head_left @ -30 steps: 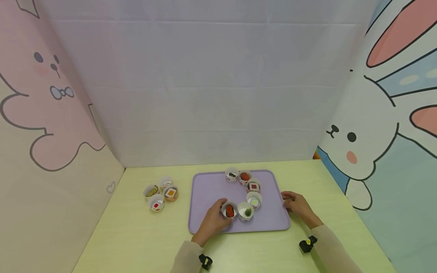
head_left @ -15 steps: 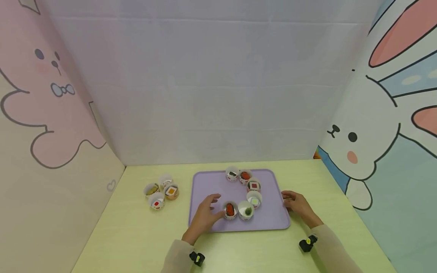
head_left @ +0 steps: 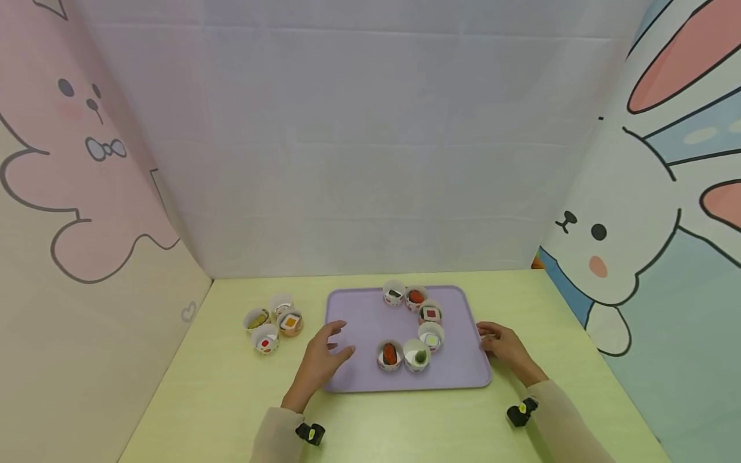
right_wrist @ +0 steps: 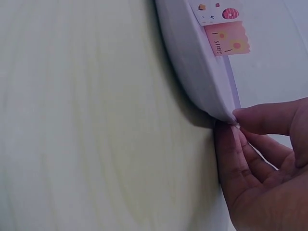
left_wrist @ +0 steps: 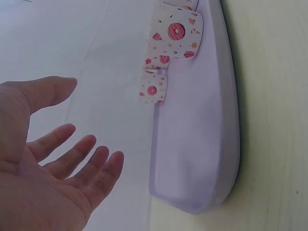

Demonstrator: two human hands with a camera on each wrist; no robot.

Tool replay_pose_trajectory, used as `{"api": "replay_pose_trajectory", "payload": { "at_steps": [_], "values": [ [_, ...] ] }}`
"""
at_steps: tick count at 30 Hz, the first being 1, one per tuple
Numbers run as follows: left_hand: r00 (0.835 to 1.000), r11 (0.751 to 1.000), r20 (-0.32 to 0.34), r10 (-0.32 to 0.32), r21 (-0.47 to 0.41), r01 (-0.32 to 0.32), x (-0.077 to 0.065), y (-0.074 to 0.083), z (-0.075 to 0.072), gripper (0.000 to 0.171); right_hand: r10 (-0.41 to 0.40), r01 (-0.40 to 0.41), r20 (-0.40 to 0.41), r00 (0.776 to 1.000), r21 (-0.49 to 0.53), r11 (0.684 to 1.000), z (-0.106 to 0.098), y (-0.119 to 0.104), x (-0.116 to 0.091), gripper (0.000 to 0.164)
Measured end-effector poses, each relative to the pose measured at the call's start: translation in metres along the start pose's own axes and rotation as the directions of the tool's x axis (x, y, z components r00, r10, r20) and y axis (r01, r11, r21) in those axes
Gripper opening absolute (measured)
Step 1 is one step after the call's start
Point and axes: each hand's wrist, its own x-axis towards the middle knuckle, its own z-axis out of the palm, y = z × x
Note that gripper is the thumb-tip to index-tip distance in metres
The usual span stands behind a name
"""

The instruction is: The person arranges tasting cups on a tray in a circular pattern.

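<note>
My left hand [head_left: 318, 360] hovers over the left edge of the purple tray [head_left: 359, 321], its fingers spread and holding nothing. In the left wrist view its palm and fingers show apart from the tray. My right hand [head_left: 505, 347] pinches the tray's right rim, thumb on top and fingers beneath, as the right wrist view shows. Along the tray's right half, several small printed paper cups stand in a curve. At its near end are a cup with a red-orange piece [head_left: 390, 355] and a cup with a green piece [head_left: 417, 355].
Left of the tray, several more paper cups stand close together on the pale yellow table [head_left: 220, 399], among them one with a yellow piece [head_left: 257, 319] and one with an orange square [head_left: 290, 323]. A white backdrop [head_left: 370, 154] and cartoon-printed side walls surround the table.
My left hand has let go of the cup with the red-orange piece and moved left, away from it. That cup stays on the tray beside the green one. The right hand keeps its place.
</note>
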Motion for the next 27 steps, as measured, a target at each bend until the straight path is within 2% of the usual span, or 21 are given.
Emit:
{"api": "replay_pose_trajectory", "payload": {
  "at_steps": [8, 13, 17, 24, 27],
  "values": [
    [0.999, 1.000, -0.034, -0.018, -0.022, 0.018, -0.002, -0.003, -0.019, 0.056, 0.013, -0.013, 0.010, 1.000, 0.007, 1.000, 0.001, -0.001, 0.001, 0.052],
    [0.997, 0.999, -0.067, -0.024, -0.035, 0.021, -0.005, -0.004, -0.041, 0.055, 0.009, -0.009, 0.005, 1.000, 0.004, 1.000, 0.002, -0.002, 0.001, 0.052],
    [0.994, 1.000, -0.109, -0.017, -0.007, 0.016, -0.006, -0.005, -0.059, 0.054, 0.010, -0.010, 0.000, 1.000, -0.003, 1.000, 0.001, -0.003, 0.001, 0.053],
    [0.982, 1.000, -0.190, -0.008, 0.019, 0.012, -0.007, -0.011, -0.086, 0.053, 0.013, -0.013, -0.004, 1.000, 0.003, 1.000, 0.001, -0.001, 0.003, 0.054],
    [0.971, 0.998, -0.236, -0.030, 0.046, 0.042, -0.009, -0.012, -0.094, 0.052, 0.011, -0.011, -0.003, 1.000, -0.002, 1.000, 0.001, 0.000, 0.003, 0.054]
  ]
}}
